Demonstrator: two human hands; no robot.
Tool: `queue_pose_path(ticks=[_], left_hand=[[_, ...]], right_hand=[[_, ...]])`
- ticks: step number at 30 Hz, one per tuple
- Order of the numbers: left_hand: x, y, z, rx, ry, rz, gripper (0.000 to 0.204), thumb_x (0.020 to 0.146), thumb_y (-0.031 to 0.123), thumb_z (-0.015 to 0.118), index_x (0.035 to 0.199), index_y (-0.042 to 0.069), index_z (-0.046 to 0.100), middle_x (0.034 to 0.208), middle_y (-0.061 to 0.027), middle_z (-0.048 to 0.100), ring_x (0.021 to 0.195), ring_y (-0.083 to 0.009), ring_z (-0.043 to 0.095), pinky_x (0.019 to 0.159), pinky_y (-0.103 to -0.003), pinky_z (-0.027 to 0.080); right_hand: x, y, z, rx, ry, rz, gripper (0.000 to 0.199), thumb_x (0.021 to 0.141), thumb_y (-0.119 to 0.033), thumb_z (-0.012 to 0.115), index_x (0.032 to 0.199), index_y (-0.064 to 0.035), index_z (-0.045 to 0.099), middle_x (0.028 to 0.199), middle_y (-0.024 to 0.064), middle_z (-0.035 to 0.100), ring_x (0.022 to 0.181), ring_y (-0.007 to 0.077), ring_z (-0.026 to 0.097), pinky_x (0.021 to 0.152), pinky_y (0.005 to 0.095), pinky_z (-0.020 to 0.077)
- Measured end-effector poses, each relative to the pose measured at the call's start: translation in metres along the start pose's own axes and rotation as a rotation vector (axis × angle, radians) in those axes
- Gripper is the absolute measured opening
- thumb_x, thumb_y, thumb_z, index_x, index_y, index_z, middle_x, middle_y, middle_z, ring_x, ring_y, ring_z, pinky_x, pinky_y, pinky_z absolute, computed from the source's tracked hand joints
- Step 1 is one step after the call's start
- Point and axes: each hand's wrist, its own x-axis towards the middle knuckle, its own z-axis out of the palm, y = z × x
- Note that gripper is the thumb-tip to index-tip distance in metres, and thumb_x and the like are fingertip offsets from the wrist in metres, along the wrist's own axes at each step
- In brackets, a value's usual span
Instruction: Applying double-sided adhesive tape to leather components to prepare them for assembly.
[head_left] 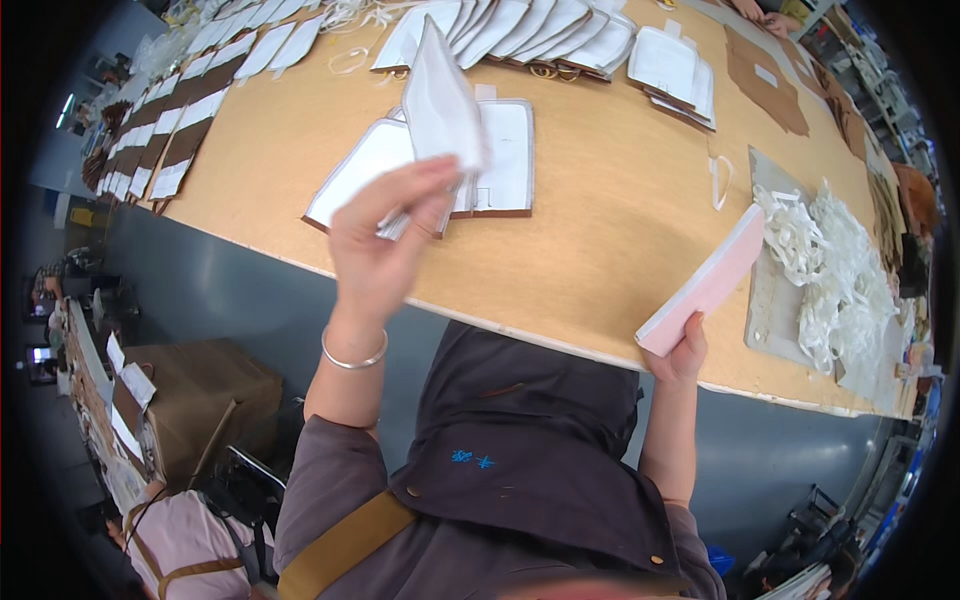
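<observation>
My left hand pinching a white fabric panel aloft, my right hand gripping a pink-edged stack, plywood worktable beneath.

White panel, seemingly pink-white stack, tan table

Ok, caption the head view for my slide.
Left hand lifts a white panel; right hand holds a pink stack.
</observation>
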Motion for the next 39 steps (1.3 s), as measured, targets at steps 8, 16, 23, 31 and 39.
queue_pose_path(ticks=[8, 16, 23, 31, 39], left_hand=[[-0.084, -0.004, 0.096, 0.362, -0.832, 0.248, 0.022, 0.072, 0.015, 0.069, 0.093, 0.011, 0.065, 0.109, -0.0042, 0.062, 0.093, -0.0251, 0.057, 0.081, -0.035, 0.045], [-0.072, -0.008, 0.095, -0.55, -0.439, -0.484, 0.048, 0.09, 0.021, 0.052, 0.131, 0.003, 0.033, 0.105, -0.0106, 0.055, 0.09, -0.0169, 0.054, 0.077, -0.029, 0.043], [-0.086, -0.02, 0.095, -0.506, -0.433, -0.554, 0.051, 0.096, 0.034, 0.039, 0.134, 0.003, 0.024, 0.101, -0.0111, 0.053, 0.091, -0.0144, 0.052, 0.073, -0.026, 0.045], [-0.078, -0.033, 0.1, -0.477, -0.501, -0.712, 0.052, 0.096, 0.037, 0.036, 0.134, 0.004, 0.025, 0.104, -0.0112, 0.051, 0.09, -0.0144, 0.051, 0.074, -0.026, 0.046], [-0.083, -0.02, 0.09, -0.481, -0.537, -0.516, 0.053, 0.091, 0.014, 0.051, 0.134, 0.001, 0.023, 0.087, -0.0062, 0.057, 0.075, -0.0073, 0.052, 0.067, -0.018, 0.041]], right_hand=[[-0.019, -0.021, 0.018, 0.024, -0.034, -0.071, 0.039, 0.087, -0.036, 0.056, 0.111, -0.0062, 0.051, 0.103, 0.0078, 0.056, 0.087, 0.021, 0.057, 0.066, 0.0358, 0.0492], [-0.031, -0.004, 0.067, -0.381, 0.2, 0.092, 0.048, 0.083, -0.015, 0.061, 0.125, -0.0001, 0.042, 0.119, 0.0126, 0.053, 0.108, 0.0251, 0.054, 0.092, 0.0363, 0.0447], [-0.022, 0.021, 0.074, -0.432, 0.198, 0.292, 0.049, 0.081, -0.011, 0.061, 0.125, -0.0008, 0.042, 0.118, 0.0129, 0.053, 0.106, 0.0243, 0.054, 0.091, 0.0373, 0.0447], [-0.034, 0.028, 0.075, -0.165, 0.335, 0.252, 0.053, 0.08, -0.015, 0.063, 0.127, -0.0031, 0.04, 0.119, 0.0125, 0.051, 0.108, 0.0257, 0.053, 0.09, 0.0391, 0.0455], [-0.027, 0.02, 0.091, -0.44, 0.284, 0.326, 0.049, 0.082, -0.014, 0.061, 0.126, -0.0033, 0.041, 0.118, 0.0129, 0.052, 0.107, 0.0226, 0.054, 0.089, 0.0368, 0.0462]])
